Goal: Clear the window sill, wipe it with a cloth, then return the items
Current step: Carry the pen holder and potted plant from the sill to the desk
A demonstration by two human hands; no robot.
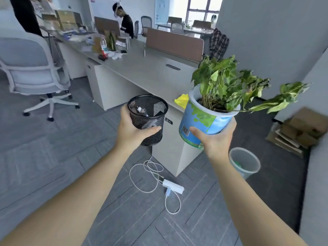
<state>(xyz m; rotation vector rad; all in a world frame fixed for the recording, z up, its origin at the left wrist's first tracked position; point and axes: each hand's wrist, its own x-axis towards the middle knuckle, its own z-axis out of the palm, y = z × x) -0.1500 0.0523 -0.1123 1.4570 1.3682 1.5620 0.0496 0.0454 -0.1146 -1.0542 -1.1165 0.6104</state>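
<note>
bare desk top (142,71) ahead, yellow cloth (182,100) at edge

A long pale grey worktop (142,68) runs diagonally through an open office. Left of it stands a white swivel chair (30,68) on grey plank-patterned flooring (44,157). On its far edge rises a brown divider screen (174,44). Below its near end lie a white power strip (173,186) and a translucent waste bin (245,161). Beyond it, a dark-framed window (204,9) admits daylight. To its right stands a grey wall (275,32).
</note>
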